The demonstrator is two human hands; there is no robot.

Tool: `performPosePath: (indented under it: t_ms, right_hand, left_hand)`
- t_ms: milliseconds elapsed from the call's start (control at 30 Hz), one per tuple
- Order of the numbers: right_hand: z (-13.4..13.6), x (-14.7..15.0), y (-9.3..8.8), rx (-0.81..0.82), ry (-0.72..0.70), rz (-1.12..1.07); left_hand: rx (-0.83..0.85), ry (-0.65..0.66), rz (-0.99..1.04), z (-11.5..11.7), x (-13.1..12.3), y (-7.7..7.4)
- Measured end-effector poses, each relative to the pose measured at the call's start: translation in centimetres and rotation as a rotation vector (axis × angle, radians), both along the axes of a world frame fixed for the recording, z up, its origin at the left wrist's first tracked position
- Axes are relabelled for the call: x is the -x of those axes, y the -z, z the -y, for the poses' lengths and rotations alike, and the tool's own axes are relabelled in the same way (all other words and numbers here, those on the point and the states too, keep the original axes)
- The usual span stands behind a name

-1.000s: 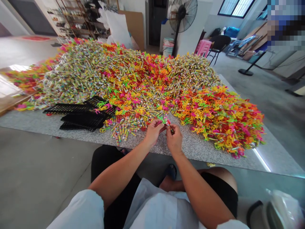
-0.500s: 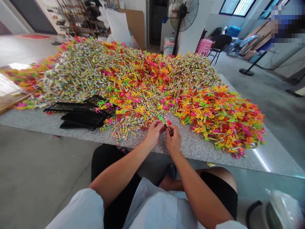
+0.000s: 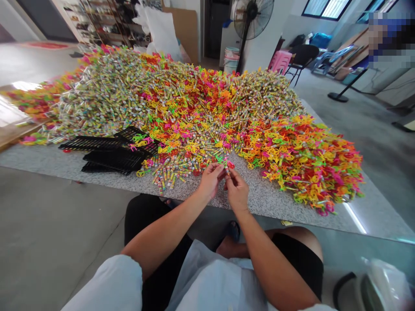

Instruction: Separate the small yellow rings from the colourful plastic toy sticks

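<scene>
Close together over the front edge of the speckled table (image 3: 142, 181), both hands work with fingers pinched. My left hand (image 3: 210, 180) is closed on small bright plastic pieces (image 3: 222, 160), green and pink, that stick out past its fingertips. Between thumb and fingers of my right hand (image 3: 237, 190) is a small printed tube (image 3: 227, 171), its end touching or nearly touching the pieces at the left fingertips. A red plastic piece (image 3: 231, 165) shows just above the right fingertips; whether it joins the tube I cannot tell. Loose printed tubes (image 3: 170, 172) lie left of my hands.
A big heap of printed tubes (image 3: 110, 86) mixed with coloured plastic pieces covers the table's back. To the right is a pile of tubes with looped plastic tops (image 3: 311, 164). Black slotted trays (image 3: 113, 160) are stacked at left. A standing fan (image 3: 253, 17) is behind the table.
My right hand has shifted slightly to the right and turned, and the tube at its fingertips shows more plainly. My left hand stays nearly in place. The view has tilted a little.
</scene>
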State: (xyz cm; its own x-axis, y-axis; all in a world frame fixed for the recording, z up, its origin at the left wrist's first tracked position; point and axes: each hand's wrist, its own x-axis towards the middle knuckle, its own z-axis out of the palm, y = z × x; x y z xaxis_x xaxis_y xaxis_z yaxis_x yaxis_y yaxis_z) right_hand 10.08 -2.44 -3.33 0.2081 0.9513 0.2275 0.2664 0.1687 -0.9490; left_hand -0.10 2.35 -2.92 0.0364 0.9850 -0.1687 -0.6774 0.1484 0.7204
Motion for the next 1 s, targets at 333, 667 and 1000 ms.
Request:
performPosePath:
  t_ms: [333, 667, 1000]
  right_hand:
    - [-0.5, -0.4, -0.6, 0.059, -0.029, -0.064]
    - [-3.3, -7.3, -3.6, -0.001, 0.18, 0.056]
    - [-11.6, -11.2, -6.2, -0.02, 0.098, 0.15]
  left_hand:
    - [0.011, -0.022, 0.005, 0.5, -0.2, 0.7]
    - [-0.141, 0.112, -0.457, -1.5, 0.8, -1.3]
    - [-0.468, -0.169, -1.815, -10.8, 13.3, -4.4]
